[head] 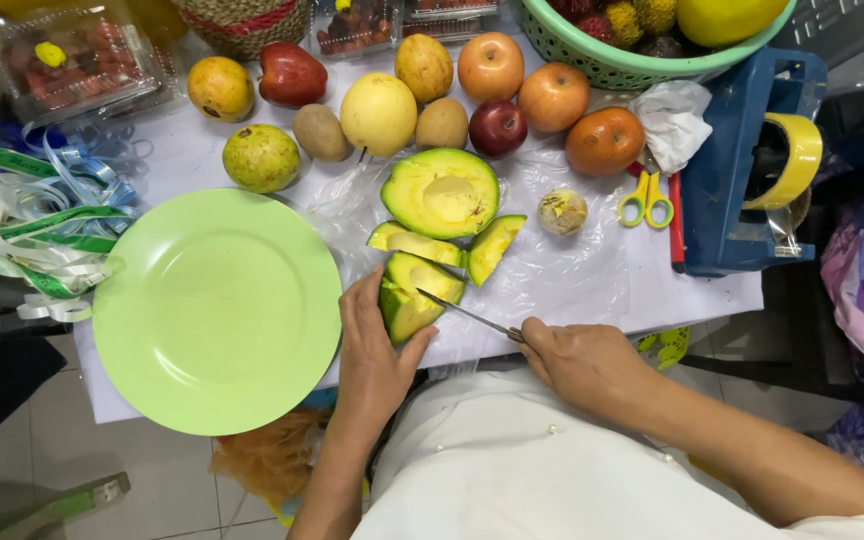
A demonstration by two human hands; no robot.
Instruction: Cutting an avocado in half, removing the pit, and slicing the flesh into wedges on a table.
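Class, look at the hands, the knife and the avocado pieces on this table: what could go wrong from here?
1. The knife blade meets the avocado piece that the left hand steadies; a slip could cut a thumb or fingertip.
2. The pieces lie on thin crinkled plastic sheet, which might slide under pressure.
3. The cutting happens near the table edge; a wedge could drop.

Landmark: round light-green plastic plate (217,310).
- Plate's own face bare: open room.
- Left of plate: tangled green-and-white ribbons (37,225) block.
- Above plate: row of whole fruit (382,105) crowds desk (592,285).
- Right of plate: cut green avocado pieces (432,240); beyond them, bare clear plastic sheet (577,270), then yellow-handled scissors (646,200) and blue tape dispenser (737,165).
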